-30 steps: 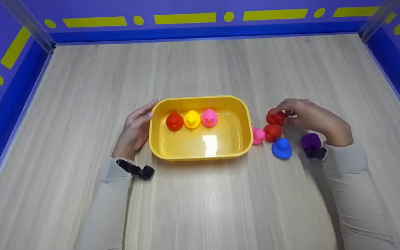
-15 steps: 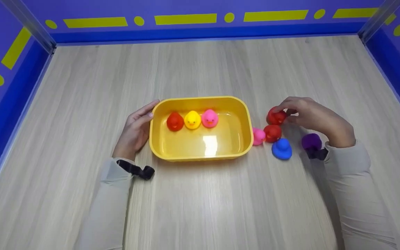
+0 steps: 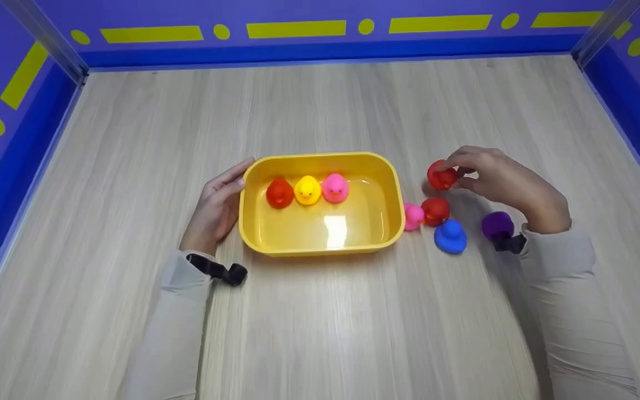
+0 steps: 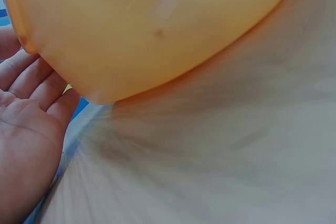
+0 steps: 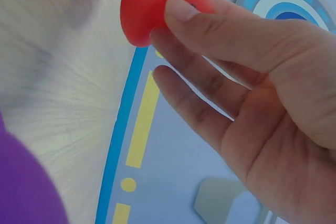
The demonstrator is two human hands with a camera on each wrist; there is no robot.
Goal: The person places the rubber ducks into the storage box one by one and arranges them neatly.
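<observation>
In the head view, my right hand (image 3: 495, 176) pinches a red rubber duck (image 3: 441, 175) between thumb and fingers, lifted off the table. The right wrist view shows that red duck (image 5: 149, 9) tipped sideways, its flat base facing the table. My left hand (image 3: 213, 208) rests with fairly straight fingers along the left end of a yellow plastic basin (image 3: 320, 251). Inside the basin stand a red duck (image 3: 279, 194), a yellow duck (image 3: 307, 191) and a pink duck (image 3: 335, 188) in a row. The left wrist view has the basin wall (image 4: 157, 35) above the tabletop.
Right of the basin a pink duck (image 3: 414, 216), a red duck (image 3: 435, 211) and a blue duck (image 3: 450, 237) sit close together. A purple duck (image 3: 498, 225) stands near the right wrist. Blue-purple walls (image 3: 320, 50) border the wooden table (image 3: 320, 333).
My right hand has raised the red duck away from the other red duck, shifting it slightly toward the back. The left hand and basin have stayed in place.
</observation>
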